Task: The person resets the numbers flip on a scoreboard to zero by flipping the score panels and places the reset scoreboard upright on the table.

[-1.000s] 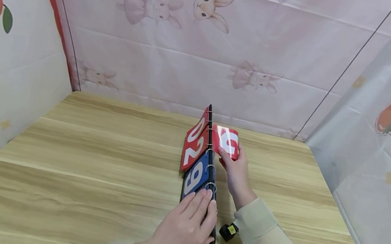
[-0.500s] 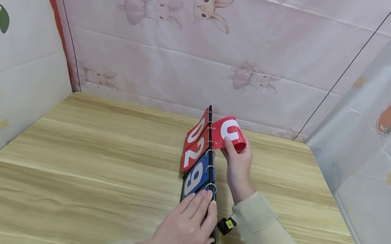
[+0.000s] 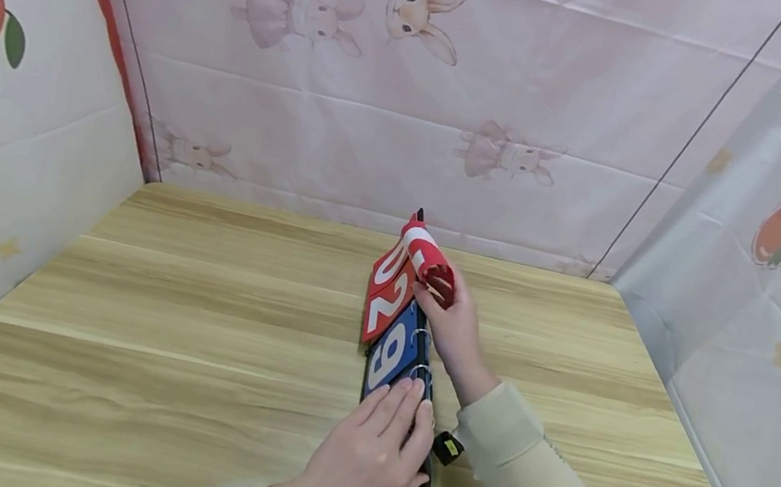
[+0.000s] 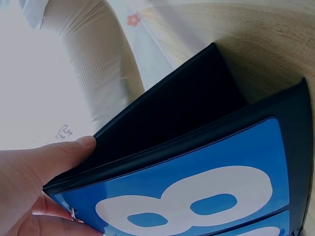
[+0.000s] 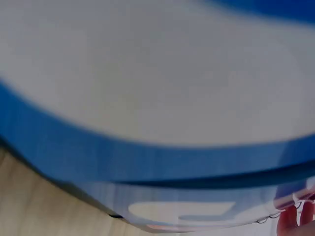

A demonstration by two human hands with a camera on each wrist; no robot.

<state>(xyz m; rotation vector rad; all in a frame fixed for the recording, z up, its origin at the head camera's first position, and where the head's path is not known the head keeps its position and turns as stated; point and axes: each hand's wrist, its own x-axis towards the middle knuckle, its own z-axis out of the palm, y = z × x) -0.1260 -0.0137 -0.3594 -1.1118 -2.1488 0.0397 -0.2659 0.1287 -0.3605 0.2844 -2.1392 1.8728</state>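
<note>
Flip scoreboard in two-handed use, seen from the head and both wrists. The flip scoreboard point(image 3: 423, 348) stands tented in the middle of the wood-grain table point(image 3: 198, 316), its ringed ridge running away from the person. The left hand point(image 3: 358, 458) clamps the near end, fingers laid over the card side; the left wrist view shows the thumb on the opposite side of the ridge, above a blue card point(image 4: 236, 142) bearing a white 8. Well apart from it, the right hand point(image 3: 459, 330) grips a curled red card point(image 3: 423, 250) at the far part of the ridge, bent over the top. On the left face, red cards reading 0 and 2 point(image 3: 387, 308) lie beyond a blue 9 card point(image 3: 391, 351). A small black block point(image 3: 447, 447) with a yellow patch sits beside the right sleeve point(image 3: 505, 437). The right wrist view is mostly blurred blue and white.
</note>
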